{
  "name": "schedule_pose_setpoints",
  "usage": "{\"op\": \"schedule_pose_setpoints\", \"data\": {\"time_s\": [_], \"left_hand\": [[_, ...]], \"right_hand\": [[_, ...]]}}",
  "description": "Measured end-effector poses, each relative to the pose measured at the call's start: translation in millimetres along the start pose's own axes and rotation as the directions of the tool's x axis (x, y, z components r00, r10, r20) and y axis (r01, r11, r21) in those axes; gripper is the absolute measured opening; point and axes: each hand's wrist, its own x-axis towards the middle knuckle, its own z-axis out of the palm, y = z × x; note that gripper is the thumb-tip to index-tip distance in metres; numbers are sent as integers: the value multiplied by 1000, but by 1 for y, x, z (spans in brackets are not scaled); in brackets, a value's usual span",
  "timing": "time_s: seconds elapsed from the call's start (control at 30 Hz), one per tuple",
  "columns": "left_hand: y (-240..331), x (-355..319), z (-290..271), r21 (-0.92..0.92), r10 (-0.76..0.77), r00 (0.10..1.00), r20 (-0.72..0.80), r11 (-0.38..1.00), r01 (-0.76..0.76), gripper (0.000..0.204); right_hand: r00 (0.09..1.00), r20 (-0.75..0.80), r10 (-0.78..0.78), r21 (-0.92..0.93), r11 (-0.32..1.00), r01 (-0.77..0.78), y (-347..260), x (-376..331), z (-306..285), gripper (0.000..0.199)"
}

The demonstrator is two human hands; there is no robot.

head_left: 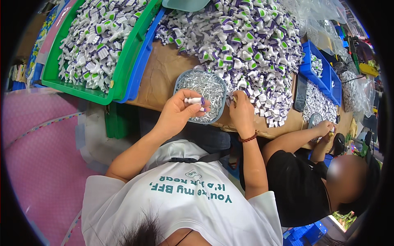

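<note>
Seemingly plenty remains: left hand (174, 111) grasping white-purple pieces (193, 100), right hand (243, 112) curled, grip untellable; huge heap (256, 45) waiting, finished share unclear

Left: pink surface (45, 135) bearing 2 thin multicoloured bands (45, 126). Far right: clear plastic bags (318, 14), with a yellow object (368, 69) of indistinct kind near them. Right: blue tray (326, 78) with at least 2 compartments; dark flat slab (300, 96) just beside it. Near right: co-worker (293, 188) in a black short-sleeved top; blue crate (305, 233) nearer still.
</note>
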Motion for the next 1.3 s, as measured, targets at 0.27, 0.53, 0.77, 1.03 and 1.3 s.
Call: {"op": "schedule_pose_setpoints", "data": {"time_s": [0.27,0.53,0.77,1.03,1.3], "left_hand": [[-2,0,1,29,6,1000,27,1000,-6,18],[2,2,3,-101,-158,987,19,982,159,21],[5,0,6,-90,-208,978,36,973,210,21],[7,-1,6,-151,-227,974,25,962,228,20],[1,-2,-1,-311,-353,931,91,878,363,22]], "right_hand": [[994,-41,97,154,984,-89,5,-5,1,26],[999,-7,53,549,835,-41,-33,-7,-36,14],[993,107,-48,660,751,-35,-70,-8,-54,13],[979,26,-203,573,805,152,-73,-7,-58,12],[938,-111,-329,521,784,337,-71,-17,-48,17]]}}
